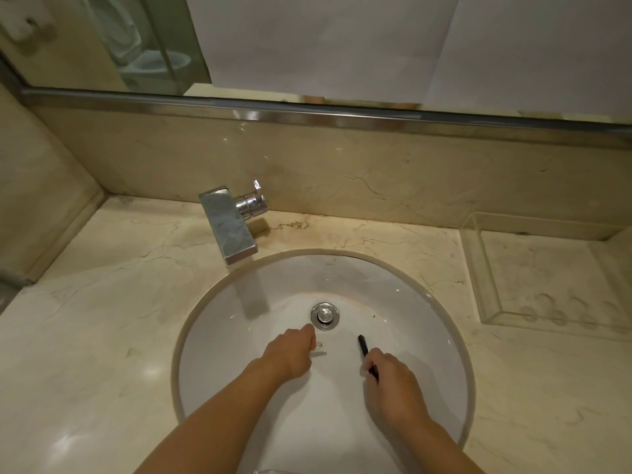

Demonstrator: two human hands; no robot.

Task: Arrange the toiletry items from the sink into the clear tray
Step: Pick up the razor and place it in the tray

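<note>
Down in the round white ceramic sink basin point(393, 289), both hands are at work near the chrome drain plug point(325, 315). Right hand point(393, 384), at about 5 o'clock from the drain, pinches a slim black stick-like toiletry item point(364, 347), its free end pointing up toward 12 o'clock; what kind of item it is cannot be told. Left hand point(290, 354), at about 7 o'clock from the drain, has fingers curled onto a small pale item point(319, 348) lying on the basin floor; whether it is truly gripped or only touched cannot be told, as the fingers hide the contact. Clear rectangular plastic tray point(485, 268) sits on the cream marble bench point(102, 319) at 3 o'clock from the basin, against the back wall, and nothing shows inside it except faint ring marks seen through its base. Square chrome faucet point(229, 230) stands at 11 o'clock. Judgement: task is at its start, with no item yet delivered, one lifted or nearly so, one being picked. A clear edge shows at the bottom of the view, unidentifiable.
</note>
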